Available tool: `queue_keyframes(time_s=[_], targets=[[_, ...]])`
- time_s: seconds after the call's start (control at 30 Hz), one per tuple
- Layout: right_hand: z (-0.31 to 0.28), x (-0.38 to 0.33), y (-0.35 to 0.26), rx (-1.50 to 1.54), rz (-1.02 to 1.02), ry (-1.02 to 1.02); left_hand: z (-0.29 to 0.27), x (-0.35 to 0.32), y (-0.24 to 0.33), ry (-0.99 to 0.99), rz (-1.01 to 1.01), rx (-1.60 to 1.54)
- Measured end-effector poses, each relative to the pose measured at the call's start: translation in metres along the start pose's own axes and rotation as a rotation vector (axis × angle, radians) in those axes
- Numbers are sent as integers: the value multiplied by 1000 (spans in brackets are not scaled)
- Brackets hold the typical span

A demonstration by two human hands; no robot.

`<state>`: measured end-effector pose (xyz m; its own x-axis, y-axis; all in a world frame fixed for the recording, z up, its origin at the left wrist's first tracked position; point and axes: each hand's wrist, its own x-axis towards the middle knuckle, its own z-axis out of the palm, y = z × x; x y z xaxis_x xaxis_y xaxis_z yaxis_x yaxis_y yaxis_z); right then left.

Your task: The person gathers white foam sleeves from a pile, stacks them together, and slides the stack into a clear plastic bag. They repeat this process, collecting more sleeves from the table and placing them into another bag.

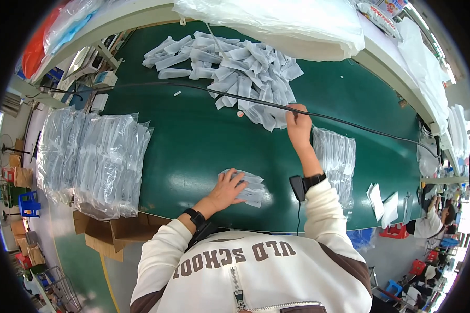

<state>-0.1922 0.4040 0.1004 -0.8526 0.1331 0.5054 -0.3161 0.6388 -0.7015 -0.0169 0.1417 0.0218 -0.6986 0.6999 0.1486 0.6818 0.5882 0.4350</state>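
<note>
The left hand [227,188] lies flat with fingers spread on a small packet [250,189] near the front edge of the green surface [193,141]. The right hand [298,128] reaches far forward, its grip pinching one white piece at the edge of the pile [235,68]. A black cable [350,122] crosses above. Stacks of clear bags [94,161] lie at left, another stack [337,156] just right of the forearm

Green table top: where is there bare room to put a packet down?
The green table top lies bare between the stacked bagged packs and the left hand, and beyond the right hand toward the far right corner. It is crowded at the loose white pieces, which the right hand touches, and the clear bags beside it. The black cable crosses the middle.
</note>
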Motion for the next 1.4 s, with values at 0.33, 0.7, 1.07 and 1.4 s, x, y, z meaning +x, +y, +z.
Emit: queue_keyframes(time_s=[0.33, 0.7, 1.07, 1.4], targets=[[18, -83, -14, 82, 279, -493, 8, 15, 7, 14, 63, 38], [-2, -138, -12, -251, 148, -693, 6, 14, -3, -7, 41, -202], [-14, -163, -13, 9, -12, -703, -16, 32, -4, -57, 76, -80], [-24, -209, -44, -212, -158, -625, 5, 34, -21, 65, 181, -444]])
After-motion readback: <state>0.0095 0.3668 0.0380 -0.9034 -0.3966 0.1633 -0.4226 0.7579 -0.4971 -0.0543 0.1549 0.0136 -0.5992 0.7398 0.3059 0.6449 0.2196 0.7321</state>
